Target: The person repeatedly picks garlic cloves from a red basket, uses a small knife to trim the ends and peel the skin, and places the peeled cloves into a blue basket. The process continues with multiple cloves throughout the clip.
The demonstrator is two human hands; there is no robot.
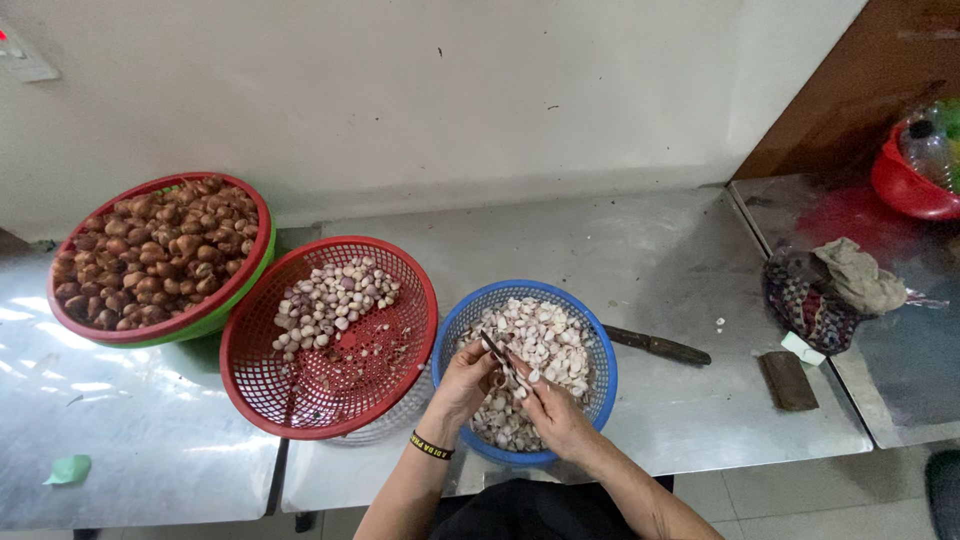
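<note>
Both my hands work over a blue basket (590, 345) of pale garlic cloves and skins (545, 338). My left hand (466, 380) pinches a small knife (494, 348) whose blade points up and left. My right hand (552, 412) holds a garlic clove against the blade, fingers curled round it. A black wristband sits on my left wrist (431, 446).
A red basket (300, 400) holds peeled cloves at its far side. A red-and-green basket (160, 330) of brown shallots stands at the left. A dark-handled knife (655, 346) lies right of the blue basket. Cloths (835, 290), a dark block (787, 380) and a red tub (905, 185) sit farther right on the steel tables.
</note>
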